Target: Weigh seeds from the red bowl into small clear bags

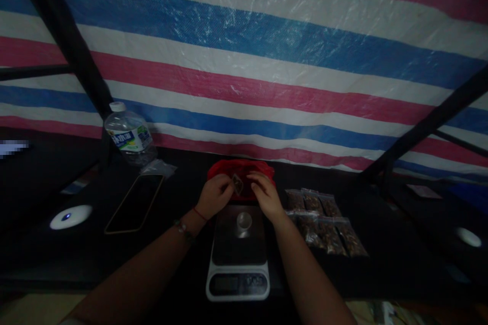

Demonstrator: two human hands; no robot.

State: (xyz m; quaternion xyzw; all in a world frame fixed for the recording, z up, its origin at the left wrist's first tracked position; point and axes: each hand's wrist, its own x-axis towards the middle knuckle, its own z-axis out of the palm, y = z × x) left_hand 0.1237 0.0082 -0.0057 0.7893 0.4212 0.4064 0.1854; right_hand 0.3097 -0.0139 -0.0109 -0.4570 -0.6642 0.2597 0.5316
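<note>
Over the red plastic bag [221, 166], my left hand [215, 195] pinches a small clear plastic bag [237, 184] with brown bits inside. My right hand [266, 194] is at the red bag's right side, fingers curved and apart, with nothing visible in them. What lies deeper in the red bag is too dark to make out. Just below the hands stands a white kitchen scale [238, 292] with a dark top plate. On that plate sits a small clear cup [244, 222].
Several filled zip bags [328, 223] lie in two rows to the right. At left are a phone [135, 204], a white oval device [70, 217], a clear bottle [129, 134] and a crumpled clear bag [159, 167]. Dark frame bars [427, 119] slant before a striped sheet [259, 81].
</note>
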